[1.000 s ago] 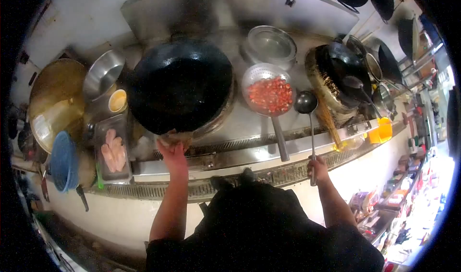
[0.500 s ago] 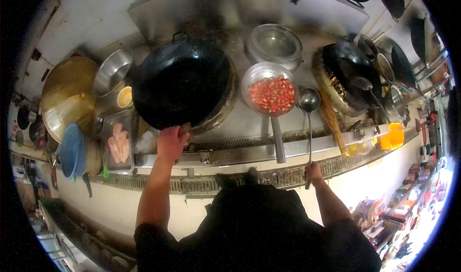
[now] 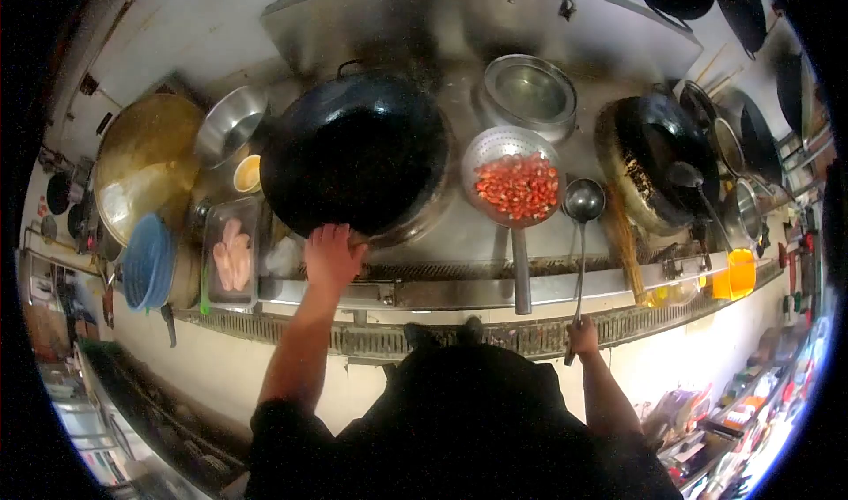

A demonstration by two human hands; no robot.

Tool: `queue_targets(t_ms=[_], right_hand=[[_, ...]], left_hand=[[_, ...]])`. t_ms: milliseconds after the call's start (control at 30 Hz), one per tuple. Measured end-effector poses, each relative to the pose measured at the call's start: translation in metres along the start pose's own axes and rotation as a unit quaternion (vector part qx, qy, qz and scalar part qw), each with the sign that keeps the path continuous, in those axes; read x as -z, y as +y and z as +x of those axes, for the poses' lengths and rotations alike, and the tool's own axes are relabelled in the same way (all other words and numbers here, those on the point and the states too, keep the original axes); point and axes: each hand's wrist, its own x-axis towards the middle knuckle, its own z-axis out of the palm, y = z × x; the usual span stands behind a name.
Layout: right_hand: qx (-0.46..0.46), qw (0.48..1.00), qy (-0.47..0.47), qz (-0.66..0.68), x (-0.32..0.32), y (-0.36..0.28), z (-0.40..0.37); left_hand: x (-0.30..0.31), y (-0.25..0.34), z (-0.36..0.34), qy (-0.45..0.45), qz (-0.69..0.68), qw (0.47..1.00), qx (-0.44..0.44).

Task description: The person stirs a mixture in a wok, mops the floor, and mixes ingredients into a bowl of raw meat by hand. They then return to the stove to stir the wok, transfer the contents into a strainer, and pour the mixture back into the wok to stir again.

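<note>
My left hand (image 3: 332, 260) is closed on the near rim of a large black wok (image 3: 358, 160), which sits tilted on the stove. Low on the right, my right hand (image 3: 582, 337) grips the handle end of a long metal ladle (image 3: 584, 200). The ladle's bowl rests near a perforated strainer (image 3: 521, 270) holding red, glossy cut pieces (image 3: 517, 187). Between the wok and the strainer lies bare steel stove top.
Left of the wok are a tray of pale raw meat (image 3: 232, 257), a small bowl (image 3: 248, 174), a steel bowl (image 3: 231, 127) and a blue basket (image 3: 148, 261). A water-filled pot (image 3: 530, 94) stands behind the strainer. Rightward are a straw brush (image 3: 625, 244) and another wok (image 3: 658, 160).
The whole view has shifted, so everything appears slightly farther right and lower. Both hands keep their hold on the wok rim and the ladle.
</note>
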Motion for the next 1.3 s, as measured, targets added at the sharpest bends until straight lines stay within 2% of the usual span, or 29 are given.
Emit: queue_targets(t_ms=[33,100,133,167,233,300,333,400,467,533,600,667,767,1000,1200,1267,1300], right_hand=[[-0.006,1.000,0.003,0.002,-0.003,0.004,0.001],[0.026,0.995,0.052,-0.083,-0.008,0.013,0.003],[-0.057,0.996,0.012,-0.061,0.003,-0.015,-0.001],[-0.062,0.996,0.015,-0.061,0.005,-0.016,-0.001],[-0.035,0.998,0.004,-0.045,0.004,-0.013,0.003],[-0.042,0.998,0.002,-0.042,-0.003,-0.004,0.012],[-0.010,0.999,0.028,-0.044,-0.006,0.001,0.015],[0.020,0.997,0.057,-0.045,-0.010,0.005,0.017],[-0.001,0.999,0.032,-0.044,-0.011,0.003,0.017],[-0.010,0.998,0.034,-0.058,-0.031,0.037,0.025],[-0.014,0.997,0.033,-0.074,-0.033,0.040,0.027],[-0.111,0.991,0.004,-0.077,-0.025,0.013,0.022],[-0.080,0.993,0.027,-0.080,-0.024,0.008,0.015],[-0.095,0.993,0.021,-0.068,-0.033,0.020,0.019],[-0.085,0.993,0.031,-0.073,-0.038,0.025,0.022],[-0.150,0.988,0.008,-0.027,-0.033,0.010,0.020],[-0.149,0.988,0.008,-0.027,-0.036,0.016,0.022]], left_hand=[[-0.006,0.003,-0.008,-0.001,-0.003,1.000,-0.006],[-0.023,0.007,-0.022,-0.017,-0.058,0.997,0.039],[-0.025,0.008,-0.025,-0.019,-0.062,0.997,0.033],[-0.027,0.007,-0.027,-0.011,-0.054,0.998,0.030],[-0.026,0.009,-0.025,0.000,-0.047,0.999,0.025],[-0.021,0.013,-0.024,0.023,-0.118,0.989,0.086],[-0.022,0.016,-0.026,0.024,-0.119,0.989,0.084],[-0.021,0.021,-0.033,0.107,-0.101,0.987,0.067],[-0.017,0.021,-0.037,0.100,-0.099,0.989,0.055],[-0.019,0.020,-0.036,0.095,-0.097,0.990,0.043],[-0.027,0.018,-0.037,0.083,-0.116,0.987,0.077],[-0.029,0.018,-0.034,0.077,-0.103,0.988,0.088],[-0.027,0.019,-0.030,0.068,-0.095,0.988,0.100],[-0.034,0.018,-0.029,0.123,-0.097,0.984,0.087],[-0.035,0.016,-0.031,0.117,-0.105,0.984,0.081],[-0.033,0.016,-0.031,0.108,-0.105,0.985,0.083],[-0.032,0.015,-0.031,0.099,-0.106,0.986,0.084]])
